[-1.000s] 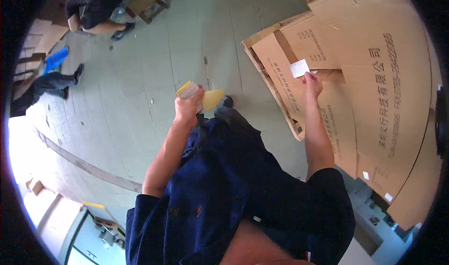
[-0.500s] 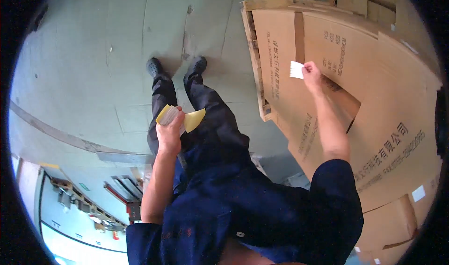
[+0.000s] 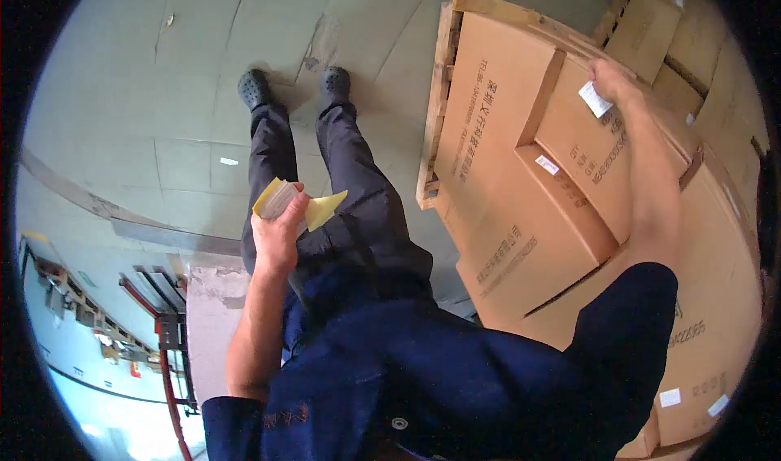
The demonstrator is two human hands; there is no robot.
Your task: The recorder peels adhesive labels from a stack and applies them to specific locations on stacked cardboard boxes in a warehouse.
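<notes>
My left hand (image 3: 275, 237) is closed round a pad of white labels (image 3: 278, 200) with yellow backing, held in front of my thighs. One loose yellow sheet (image 3: 327, 209) sticks out from the pad to the right. Farther off at the right, my right hand (image 3: 612, 80) pinches a white label (image 3: 595, 100) by its edge. That label hangs over the top of a large brown carton (image 3: 504, 217); whether it touches the cardboard I cannot tell. A small white label (image 3: 547, 165) sits on a raised carton's side face, nearer to me than my right hand.
The cartons rest on a wooden pallet (image 3: 440, 95) whose edge faces my legs. More cartons (image 3: 643, 30) stand at the far right. Two white labels (image 3: 669, 397) show on a near carton. A white scrap (image 3: 229, 161) lies on the floor. A red-framed rack (image 3: 167, 343) stands at the left.
My right hand has moved farther away and to the right with a white label in it. The view has shifted, and the label on the raised carton's side now shows. My left hand keeps the pad.
</notes>
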